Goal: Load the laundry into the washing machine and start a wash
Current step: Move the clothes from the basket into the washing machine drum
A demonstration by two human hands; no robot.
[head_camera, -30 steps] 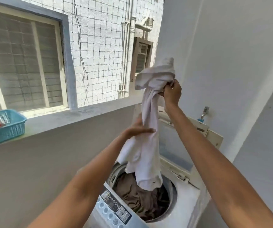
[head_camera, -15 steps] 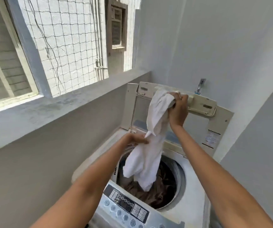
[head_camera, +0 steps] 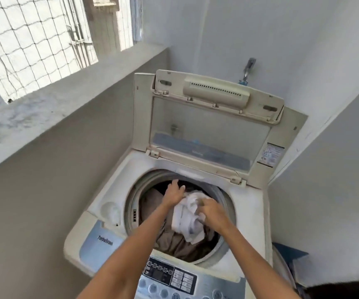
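Observation:
A white top-loading washing machine (head_camera: 247,214) stands in the corner with its lid (head_camera: 208,128) raised against the wall. Brown clothes (head_camera: 174,242) lie in the drum. On top of them sits a bunched white garment (head_camera: 188,221). My left hand (head_camera: 174,194) presses on the garment's far left side with its fingers spread. My right hand (head_camera: 212,212) grips the garment's right side with curled fingers. Both hands are inside the drum opening. The control panel (head_camera: 170,277) with its buttons runs along the near edge.
A concrete ledge (head_camera: 44,108) under a netted window runs along the left. A tap (head_camera: 247,69) sticks out of the back wall above the lid. A blue object (head_camera: 290,257) stands on the floor to the right of the machine.
Both hands have come down from in front of the lid into the drum, and the white garment that hung from my right hand now lies bunched on the brown clothes.

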